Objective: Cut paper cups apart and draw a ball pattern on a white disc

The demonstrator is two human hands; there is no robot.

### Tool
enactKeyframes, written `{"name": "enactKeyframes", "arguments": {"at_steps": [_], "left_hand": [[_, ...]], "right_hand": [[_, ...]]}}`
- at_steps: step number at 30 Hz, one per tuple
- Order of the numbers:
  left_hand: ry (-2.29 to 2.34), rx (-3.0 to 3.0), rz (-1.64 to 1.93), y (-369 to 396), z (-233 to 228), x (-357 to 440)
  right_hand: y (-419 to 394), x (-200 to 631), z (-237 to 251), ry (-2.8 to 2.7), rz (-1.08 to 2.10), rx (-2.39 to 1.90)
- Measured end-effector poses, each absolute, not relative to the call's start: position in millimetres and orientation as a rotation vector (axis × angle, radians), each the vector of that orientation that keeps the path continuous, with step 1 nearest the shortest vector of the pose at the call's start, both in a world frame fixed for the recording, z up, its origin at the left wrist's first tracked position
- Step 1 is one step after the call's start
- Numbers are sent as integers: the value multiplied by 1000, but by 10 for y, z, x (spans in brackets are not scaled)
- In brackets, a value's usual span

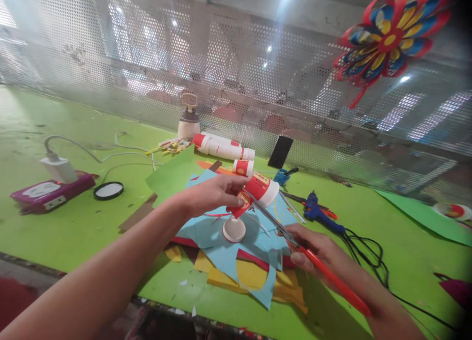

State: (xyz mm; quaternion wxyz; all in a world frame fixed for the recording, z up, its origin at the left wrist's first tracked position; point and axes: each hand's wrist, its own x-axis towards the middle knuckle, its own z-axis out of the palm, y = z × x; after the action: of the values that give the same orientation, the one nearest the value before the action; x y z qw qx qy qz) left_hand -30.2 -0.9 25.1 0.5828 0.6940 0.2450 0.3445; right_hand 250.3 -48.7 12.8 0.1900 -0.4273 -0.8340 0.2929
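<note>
My left hand (212, 195) is closed on a red and white paper cup (262, 187), which lies tilted on its side with its white rim to the right. A cut flap of the cup hangs below my fingers. My right hand (313, 246) grips scissors (276, 223) with red handles. Their blades reach up and left to the cup's cut edge. Directly below the cup, a round white cut-off cup piece (234, 230) rests on light blue paper (217, 254). Another small red and white cup (243, 167) sits just behind my left hand.
Stacked paper cups (223, 146) lie at the back near a spray bottle (189, 124). To the right are a blue glue gun (319, 212) with a black cord, a phone (280, 152) and a blue jar (282, 177). A purple power strip (53, 191) stands left.
</note>
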Motion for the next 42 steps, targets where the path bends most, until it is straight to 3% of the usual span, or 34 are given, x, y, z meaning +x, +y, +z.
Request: {"name": "enactKeyframes", "arguments": {"at_steps": [23,32,42], "left_hand": [[708,1489,804,62,121,-294],[881,1148,1163,226,-26,-262],[875,1112,1218,247,-108,-225]], "right_hand": [[-393,2551,-30,-2260,1043,-1246],[-203,2676,-109,-1974,767,-1405],[81,3050,-172,-1995,239,-1867]]}}
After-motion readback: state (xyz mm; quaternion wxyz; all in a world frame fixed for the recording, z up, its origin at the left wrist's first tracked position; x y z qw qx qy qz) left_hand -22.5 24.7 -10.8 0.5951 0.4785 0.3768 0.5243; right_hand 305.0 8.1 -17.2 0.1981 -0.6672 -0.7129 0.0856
